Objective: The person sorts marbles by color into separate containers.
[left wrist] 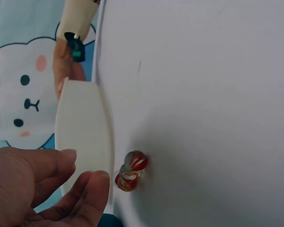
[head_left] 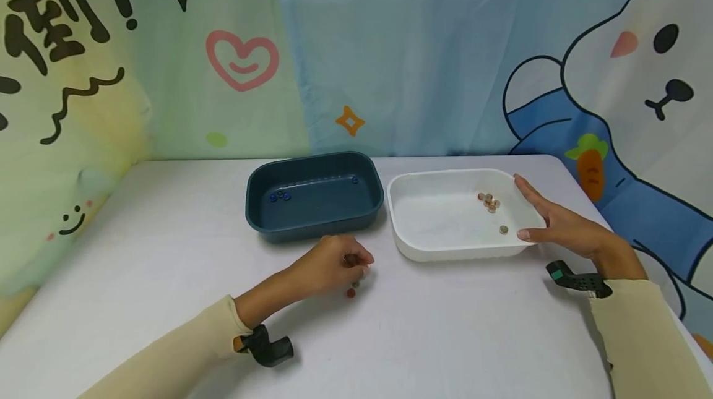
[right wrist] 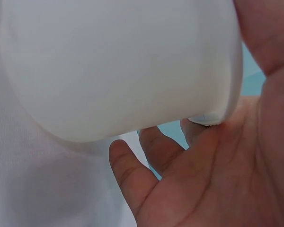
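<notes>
My left hand (head_left: 337, 263) is low over the table, with its thumb and fingertips apart and nothing visible between them in the left wrist view. Just beyond those fingertips, a few clear glass marbles with red and orange swirls (left wrist: 127, 181) lie close together on the white surface. My right hand (head_left: 568, 232) holds the right end of a white tray (head_left: 445, 255), with the thumb at the rim and the fingers around the outside. Inside that tray are several orange-brown marbles (head_left: 489, 199) and one greenish marble (head_left: 504, 229).
A dark blue tray (head_left: 312, 229) stands left of the white one, with several blue marbles (head_left: 280, 195) inside. White cloth covers the table (head_left: 445, 325). Behind it hangs a printed curtain (head_left: 401, 65). Each wrist wears a black camera (head_left: 270, 346).
</notes>
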Action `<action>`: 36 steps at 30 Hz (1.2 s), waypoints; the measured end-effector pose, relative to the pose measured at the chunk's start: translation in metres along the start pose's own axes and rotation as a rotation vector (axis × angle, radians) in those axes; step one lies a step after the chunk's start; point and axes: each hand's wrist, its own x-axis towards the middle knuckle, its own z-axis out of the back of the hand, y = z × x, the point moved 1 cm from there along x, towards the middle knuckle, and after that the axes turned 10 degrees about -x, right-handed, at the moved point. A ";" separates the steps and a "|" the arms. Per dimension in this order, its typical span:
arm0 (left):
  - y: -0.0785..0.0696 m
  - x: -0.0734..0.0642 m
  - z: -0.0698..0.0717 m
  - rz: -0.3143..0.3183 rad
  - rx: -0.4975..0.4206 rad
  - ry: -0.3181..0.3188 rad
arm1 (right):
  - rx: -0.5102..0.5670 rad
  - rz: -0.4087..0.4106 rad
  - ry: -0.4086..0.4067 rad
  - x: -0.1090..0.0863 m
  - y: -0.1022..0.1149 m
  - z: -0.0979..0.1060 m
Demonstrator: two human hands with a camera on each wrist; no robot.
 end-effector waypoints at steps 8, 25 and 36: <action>0.006 -0.015 -0.006 -0.057 0.062 -0.053 | -0.005 -0.013 -0.004 -0.002 0.001 0.001; 0.017 -0.030 -0.019 -0.122 0.229 -0.123 | 0.016 -0.004 -0.003 -0.001 0.003 0.000; 0.018 -0.029 -0.020 -0.127 0.235 -0.113 | 0.022 0.000 -0.001 -0.001 0.001 -0.001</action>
